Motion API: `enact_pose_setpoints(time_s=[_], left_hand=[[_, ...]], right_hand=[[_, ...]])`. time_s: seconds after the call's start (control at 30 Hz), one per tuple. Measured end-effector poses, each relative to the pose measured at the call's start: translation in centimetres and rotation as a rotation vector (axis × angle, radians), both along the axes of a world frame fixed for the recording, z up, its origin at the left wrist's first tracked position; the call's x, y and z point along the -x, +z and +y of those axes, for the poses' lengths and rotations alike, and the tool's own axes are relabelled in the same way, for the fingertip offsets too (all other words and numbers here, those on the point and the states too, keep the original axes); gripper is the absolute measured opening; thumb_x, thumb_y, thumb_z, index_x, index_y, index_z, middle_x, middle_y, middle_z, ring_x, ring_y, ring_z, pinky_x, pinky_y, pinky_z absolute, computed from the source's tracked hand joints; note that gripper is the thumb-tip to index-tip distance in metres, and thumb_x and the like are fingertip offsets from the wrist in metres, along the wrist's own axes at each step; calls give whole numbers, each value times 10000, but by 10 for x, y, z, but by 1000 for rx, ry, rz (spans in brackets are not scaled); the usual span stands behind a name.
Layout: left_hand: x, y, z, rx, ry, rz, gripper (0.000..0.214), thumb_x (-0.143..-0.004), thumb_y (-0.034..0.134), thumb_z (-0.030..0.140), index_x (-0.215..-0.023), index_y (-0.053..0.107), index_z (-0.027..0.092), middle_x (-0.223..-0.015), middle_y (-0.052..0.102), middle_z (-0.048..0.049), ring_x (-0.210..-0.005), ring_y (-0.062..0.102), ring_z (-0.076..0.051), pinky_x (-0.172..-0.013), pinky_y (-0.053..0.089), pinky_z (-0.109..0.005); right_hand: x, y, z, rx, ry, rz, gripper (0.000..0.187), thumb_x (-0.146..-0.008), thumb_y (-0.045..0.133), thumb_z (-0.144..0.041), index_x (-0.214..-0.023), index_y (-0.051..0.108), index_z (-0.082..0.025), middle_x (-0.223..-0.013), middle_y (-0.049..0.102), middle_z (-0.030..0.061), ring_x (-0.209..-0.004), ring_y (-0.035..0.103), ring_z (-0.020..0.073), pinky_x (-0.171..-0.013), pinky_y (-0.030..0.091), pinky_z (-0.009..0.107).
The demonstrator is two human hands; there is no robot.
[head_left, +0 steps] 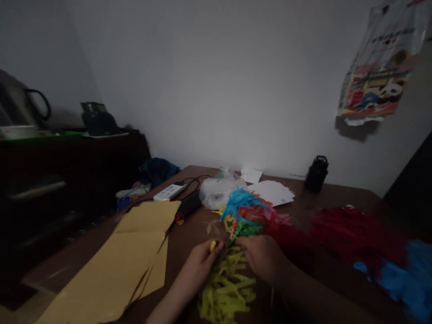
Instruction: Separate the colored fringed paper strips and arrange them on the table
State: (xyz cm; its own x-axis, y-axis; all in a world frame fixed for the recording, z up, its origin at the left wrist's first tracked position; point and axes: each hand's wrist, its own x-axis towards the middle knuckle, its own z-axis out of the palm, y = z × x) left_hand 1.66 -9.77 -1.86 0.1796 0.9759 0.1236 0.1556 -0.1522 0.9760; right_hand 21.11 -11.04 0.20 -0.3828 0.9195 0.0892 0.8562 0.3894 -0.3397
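Note:
My left hand (204, 255) is closed in a pinch, with a small yellow paper piece (213, 245) showing between thumb and finger. Opposite it, my right hand (265, 256) bends its fingers down beside the green strips; what lies under those fingertips is hidden. Yellow-green paper fringe (229, 288) spreads on the table below and between both hands. Just beyond them lies a heap of cut strips: blue fringe (241, 202), green fringe (248, 228) and pink strips (278, 218).
Tan paper sheets (118, 256) cover the table's left side. Behind the strips are a clear plastic bag (221, 189), white paper (272, 192) and a white power strip (169, 191). A black bottle (316, 174) stands at the back right, with red fringe (354, 231) and blue paper (405, 274) nearer.

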Motion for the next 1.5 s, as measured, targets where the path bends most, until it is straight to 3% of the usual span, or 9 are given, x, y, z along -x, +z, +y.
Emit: enact_pose_setpoints(time_s=[0.2,0.4,0.53,0.63,0.83,0.97,1.2,1.33,1.5], left_hand=[[7,1,-5,-123,44,79,194,-771,666,361,-782,767,196,-812,747,-85,-814,652,-275,-761,461,-304],[-6,4,-31,-209,-4,-92,332,-824,653,348,-1135,714,250,-1255,664,-98,-1206,557,-288,-1051,383,-394],[-21,8,-48,-197,-59,-139,264,-813,680,372,-1043,755,267,-1145,719,-97,-1105,618,-301,-1007,426,-408],[-30,5,-44,-173,-50,-127,204,-764,731,372,-899,777,226,-982,751,-105,-955,655,-299,-898,475,-387],[-29,5,-26,115,54,-413,392,-622,839,413,-872,666,166,-727,687,-24,-621,615,-191,-601,492,-279],[-14,29,-33,57,181,-618,408,-564,873,396,-813,633,178,-917,692,-34,-719,632,-179,-622,502,-240],[1,31,-57,-17,46,-507,427,-526,878,504,-640,635,172,-616,632,-8,-597,550,-150,-549,435,-210],[-15,3,-51,168,-105,-448,419,-565,861,502,-707,672,156,-591,640,-6,-548,543,-133,-531,415,-208],[-36,-14,-44,270,-83,-500,449,-587,863,464,-870,678,167,-666,695,-21,-598,611,-156,-577,453,-223]], right_hand=[[18,-10,46,31,26,163,243,-818,504,-74,-898,719,-156,-932,736,151,-906,664,243,-850,462,343],[10,-8,2,192,53,708,296,-888,487,-380,-964,674,-162,-733,661,30,-610,596,150,-601,497,265],[8,-10,-25,367,54,919,412,-874,461,-533,-822,613,-154,-445,338,-98,-339,287,68,-356,291,192],[-1,-11,-27,366,21,1013,334,-775,628,-489,-826,605,-160,-491,339,-106,-410,299,54,-408,273,175],[-17,-34,-20,482,12,922,585,-581,754,-258,-1118,539,-172,-683,591,-62,-572,547,103,-517,389,184],[-21,-47,1,433,-17,747,459,-590,693,-95,-1040,624,-159,-782,664,-8,-708,621,162,-610,447,233],[-72,-17,61,129,-325,586,255,-793,610,-129,-1045,571,-133,-980,644,59,-880,609,190,-806,461,348],[-72,5,22,89,-327,555,194,-856,468,-184,-1029,546,-142,-749,635,20,-653,593,165,-632,448,277],[-41,8,-49,-31,-139,577,301,-932,378,-363,-1000,632,-217,-861,683,35,-782,643,168,-710,470,261]])
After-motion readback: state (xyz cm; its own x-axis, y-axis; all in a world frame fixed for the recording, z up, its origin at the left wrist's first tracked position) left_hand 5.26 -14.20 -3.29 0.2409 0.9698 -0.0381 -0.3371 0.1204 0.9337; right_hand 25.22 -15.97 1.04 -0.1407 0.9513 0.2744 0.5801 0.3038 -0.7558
